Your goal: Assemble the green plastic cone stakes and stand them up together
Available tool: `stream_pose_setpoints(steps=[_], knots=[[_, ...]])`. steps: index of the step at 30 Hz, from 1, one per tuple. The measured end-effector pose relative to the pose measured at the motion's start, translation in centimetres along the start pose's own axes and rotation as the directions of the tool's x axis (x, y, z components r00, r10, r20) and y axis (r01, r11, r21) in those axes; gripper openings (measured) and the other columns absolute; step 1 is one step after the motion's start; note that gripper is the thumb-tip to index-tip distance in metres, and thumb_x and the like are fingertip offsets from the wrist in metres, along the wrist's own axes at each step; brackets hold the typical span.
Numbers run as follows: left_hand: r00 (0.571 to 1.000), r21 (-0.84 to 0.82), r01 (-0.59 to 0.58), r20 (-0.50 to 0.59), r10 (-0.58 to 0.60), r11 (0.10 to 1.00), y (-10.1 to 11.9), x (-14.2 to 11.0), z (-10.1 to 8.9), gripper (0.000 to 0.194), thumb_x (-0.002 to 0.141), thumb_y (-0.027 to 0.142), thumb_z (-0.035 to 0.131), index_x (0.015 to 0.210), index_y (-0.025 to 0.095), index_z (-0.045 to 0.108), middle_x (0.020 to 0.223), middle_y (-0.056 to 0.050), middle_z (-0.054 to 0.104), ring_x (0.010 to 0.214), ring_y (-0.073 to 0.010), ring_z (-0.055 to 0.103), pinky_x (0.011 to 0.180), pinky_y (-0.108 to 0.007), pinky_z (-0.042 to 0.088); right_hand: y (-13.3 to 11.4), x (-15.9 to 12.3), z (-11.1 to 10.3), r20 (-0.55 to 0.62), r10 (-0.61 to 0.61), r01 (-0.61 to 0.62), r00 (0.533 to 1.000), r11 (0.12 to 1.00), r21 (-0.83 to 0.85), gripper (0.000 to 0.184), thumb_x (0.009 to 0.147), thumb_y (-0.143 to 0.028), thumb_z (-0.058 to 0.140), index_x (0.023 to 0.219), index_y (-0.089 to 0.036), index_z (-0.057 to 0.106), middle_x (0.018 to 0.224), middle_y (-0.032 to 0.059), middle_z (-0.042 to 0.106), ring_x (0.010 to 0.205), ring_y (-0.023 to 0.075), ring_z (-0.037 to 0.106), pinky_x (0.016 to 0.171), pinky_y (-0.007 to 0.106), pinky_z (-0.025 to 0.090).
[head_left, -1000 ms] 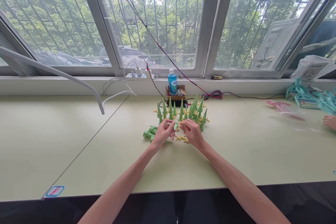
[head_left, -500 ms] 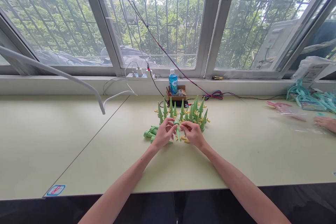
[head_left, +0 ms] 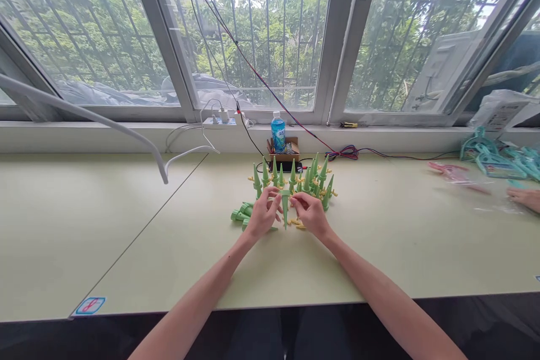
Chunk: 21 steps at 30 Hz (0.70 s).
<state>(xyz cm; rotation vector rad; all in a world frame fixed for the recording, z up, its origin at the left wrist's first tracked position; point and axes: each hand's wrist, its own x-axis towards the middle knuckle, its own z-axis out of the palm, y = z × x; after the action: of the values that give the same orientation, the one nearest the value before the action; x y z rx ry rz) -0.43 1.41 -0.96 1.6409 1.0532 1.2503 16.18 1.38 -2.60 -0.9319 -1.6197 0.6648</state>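
Observation:
Between my hands a green plastic watering spike point(head_left: 285, 211) hangs with its point down and its wide collar up. My left hand point(head_left: 265, 212) grips it by the collar, thumb and fingers closed on it. From the other side, my right hand point(head_left: 311, 214) pinches at the collar; a small yellow valve seems to be in its fingertips, mostly hidden. Loose yellow valves point(head_left: 298, 224) lie on the table under the hands. Several green spikes point(head_left: 241, 215) lie on their sides beside my left hand. Behind, a group of upright spikes point(head_left: 307, 183) stands, with yellow valves in their sides.
A blue bottle point(head_left: 278, 134) stands in a small cardboard box point(head_left: 292, 153) by the window sill. Cables point(head_left: 343, 152) run along the back. At right are turquoise plastic items point(head_left: 498, 162), a pink item point(head_left: 449, 170) in clear plastic and another person's hand point(head_left: 524, 198).
The spike in my hands has turned more upright, and its collar now shows side-on. My hands have barely shifted. The other person's hand has moved slightly right.

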Motion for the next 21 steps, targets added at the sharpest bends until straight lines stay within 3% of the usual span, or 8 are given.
stream_pose_setpoints(steps=[4, 8, 15, 21], knots=[[0.997, -0.049, 0.038, -0.068, -0.041, 0.998, -0.06, 0.18, -0.04, 0.039, 0.088, 0.056, 0.05, 0.102, 0.019, 0.051, 0.079, 0.0, 0.057, 0.05, -0.0095, 0.057, 0.038, -0.02, 0.046, -0.44, -0.04, -0.23, -0.062, -0.113, 0.104, 0.992, 0.986, -0.132, 0.026, 0.094, -0.037, 0.051, 0.088, -0.016, 0.065, 0.076, 0.0054, 0.064, 0.06, 0.0143, 0.056, 0.056, 0.026, 0.048], [0.991, -0.193, 0.135, 0.015, -0.135, 0.972, 0.04, 0.24, -0.12, 0.041, 0.086, 0.06, 0.051, 0.094, 0.019, 0.049, 0.058, 0.005, 0.054, 0.039, -0.0091, 0.049, 0.034, -0.018, 0.038, -0.69, -0.06, -0.46, -0.084, -0.165, 0.149, 0.983, 0.974, -0.17, 0.025, 0.096, -0.036, 0.048, 0.092, -0.018, 0.065, 0.084, 0.0067, 0.064, 0.058, 0.0131, 0.055, 0.054, 0.026, 0.047], [0.936, -0.366, 0.35, 0.172, -0.307, 0.862, 0.23, 0.31, 0.03, 0.049, 0.081, 0.066, 0.053, 0.091, 0.019, 0.045, 0.058, 0.001, 0.06, 0.04, -0.0105, 0.05, 0.037, -0.021, 0.04, -0.52, -0.09, -0.25, -0.021, -0.234, 0.227, 0.972, 0.958, -0.175, 0.021, 0.097, -0.029, 0.048, 0.095, -0.021, 0.067, 0.098, 0.0087, 0.065, 0.067, 0.0144, 0.06, 0.058, 0.026, 0.049], [0.922, -0.41, 0.382, 0.237, -0.308, 0.829, 0.7, 0.16, 0.04, 0.053, 0.081, 0.065, 0.054, 0.1, 0.016, 0.053, 0.059, 0.0, 0.058, 0.042, -0.0112, 0.052, 0.04, -0.022, 0.043, 0.06, -0.16, 0.07, 0.044, -0.281, 0.284, 0.959, 0.943, -0.172, 0.019, 0.096, -0.026, 0.049, 0.095, -0.021, 0.068, 0.098, 0.0083, 0.065, 0.083, 0.0172, 0.063, 0.067, 0.027, 0.051]])
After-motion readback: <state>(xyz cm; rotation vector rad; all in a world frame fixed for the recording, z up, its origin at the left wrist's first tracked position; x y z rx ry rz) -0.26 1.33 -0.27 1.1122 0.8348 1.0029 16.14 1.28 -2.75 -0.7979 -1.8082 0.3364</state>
